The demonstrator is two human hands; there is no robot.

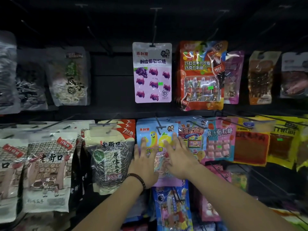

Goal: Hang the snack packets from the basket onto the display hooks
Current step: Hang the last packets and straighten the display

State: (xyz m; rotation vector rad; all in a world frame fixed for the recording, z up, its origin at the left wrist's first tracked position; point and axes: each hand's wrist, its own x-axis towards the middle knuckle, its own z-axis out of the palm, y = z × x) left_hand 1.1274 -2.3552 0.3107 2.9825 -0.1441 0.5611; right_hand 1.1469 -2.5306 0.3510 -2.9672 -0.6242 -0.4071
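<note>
Dead ahead: left hand (144, 161), right hand (179, 158) splayed flat on upright blue gummy packet (154, 134); hook (160, 127) at 12 o'clock.

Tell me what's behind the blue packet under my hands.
Blue edges of more packets peek out above the top of the blue packet; their fronts and their number are covered.
</note>
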